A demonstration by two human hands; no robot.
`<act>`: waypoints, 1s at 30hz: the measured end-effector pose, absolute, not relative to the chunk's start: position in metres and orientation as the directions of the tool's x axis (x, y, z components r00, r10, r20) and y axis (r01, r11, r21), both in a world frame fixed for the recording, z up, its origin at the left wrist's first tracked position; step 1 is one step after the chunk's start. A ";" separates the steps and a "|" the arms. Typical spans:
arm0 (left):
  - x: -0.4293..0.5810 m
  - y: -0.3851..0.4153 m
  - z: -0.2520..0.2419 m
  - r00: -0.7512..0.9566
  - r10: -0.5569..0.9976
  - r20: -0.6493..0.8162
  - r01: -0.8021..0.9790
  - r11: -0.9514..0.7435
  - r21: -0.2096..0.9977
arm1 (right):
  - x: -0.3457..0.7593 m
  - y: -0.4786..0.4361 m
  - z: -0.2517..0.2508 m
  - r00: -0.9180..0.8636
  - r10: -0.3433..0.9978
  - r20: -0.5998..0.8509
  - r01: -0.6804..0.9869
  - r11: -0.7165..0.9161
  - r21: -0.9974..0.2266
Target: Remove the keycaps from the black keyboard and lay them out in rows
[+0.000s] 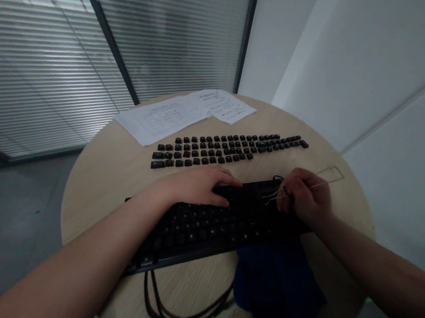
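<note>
A black keyboard [204, 228] lies across the round wooden table [104, 175] in front of me. My left hand [200, 186] rests palm down on the keyboard's upper middle, fingers stretched flat. My right hand [304, 196] is closed around a wire keycap puller [277, 193] with a clear handle [330, 174]. The puller's wire tip points left over the keyboard's right part. Rows of loose black keycaps [226, 148] are laid out on the table beyond the keyboard.
Two sheets of printed paper [177, 114] lie at the table's far edge. A dark blue cloth [279, 283] lies at the near edge below the keyboard. The keyboard's black cable [175, 309] loops at the near left. Glass with blinds and white walls stand behind.
</note>
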State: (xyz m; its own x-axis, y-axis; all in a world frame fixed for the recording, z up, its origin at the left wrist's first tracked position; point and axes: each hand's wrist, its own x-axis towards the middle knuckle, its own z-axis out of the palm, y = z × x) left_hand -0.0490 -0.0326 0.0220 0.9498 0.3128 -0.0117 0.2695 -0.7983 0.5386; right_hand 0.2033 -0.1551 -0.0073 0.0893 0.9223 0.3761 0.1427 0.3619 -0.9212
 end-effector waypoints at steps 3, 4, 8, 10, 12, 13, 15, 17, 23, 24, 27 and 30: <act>-0.049 -0.034 0.026 0.950 0.312 0.035 0.240 -0.793 0.560 | 0.210 -0.156 -0.007 0.090 0.905 0.416 0.209 0.391 -0.897; -0.048 -0.036 0.028 0.949 0.306 0.071 0.214 -0.795 0.567 | 0.213 -0.157 -0.007 0.082 0.896 0.437 0.245 0.406 -0.880; -0.041 -0.050 0.037 0.934 0.269 0.237 0.101 -0.832 0.545 | 0.222 -0.159 -0.001 0.037 0.850 0.525 0.407 0.467 -0.785; -0.035 -0.058 0.039 0.931 0.250 0.267 0.079 -0.851 0.520 | 0.223 -0.159 0.004 0.021 0.827 0.562 0.481 0.484 -0.731; -0.028 -0.065 0.037 0.940 0.227 0.257 0.074 -0.866 0.495 | 0.221 -0.158 0.011 -0.019 0.781 0.624 0.566 0.522 -0.638; -0.024 -0.067 0.034 0.945 0.215 0.245 0.074 -0.873 0.482 | 0.221 -0.157 0.015 -0.057 0.749 0.660 0.608 0.550 -0.572; -0.020 -0.069 0.029 0.956 0.200 0.213 0.083 -0.885 0.458 | 0.220 -0.156 0.025 -0.170 0.693 0.700 0.659 0.609 -0.442; -0.017 -0.068 0.025 0.965 0.190 0.183 0.091 -0.892 0.444 | 0.222 -0.154 0.033 -0.310 0.708 0.635 0.663 0.639 -0.390; -0.015 -0.067 0.024 0.967 0.190 0.169 0.089 -0.876 0.473 | 0.230 -0.149 0.042 -0.581 0.807 0.109 0.718 0.571 -0.398; -0.014 -0.067 0.025 0.969 0.192 0.157 0.095 -0.871 0.482 | 0.231 -0.148 0.042 -0.606 0.793 0.068 0.712 0.578 -0.399; -0.012 -0.067 0.030 0.977 0.194 0.093 0.124 -0.862 0.491 | 0.232 -0.146 0.040 -0.645 0.764 0.016 0.687 0.590 -0.425; -0.009 -0.067 0.034 0.981 0.190 0.039 0.147 -0.862 0.485 | 0.233 -0.145 0.038 -0.655 0.755 -0.018 0.689 0.588 -0.423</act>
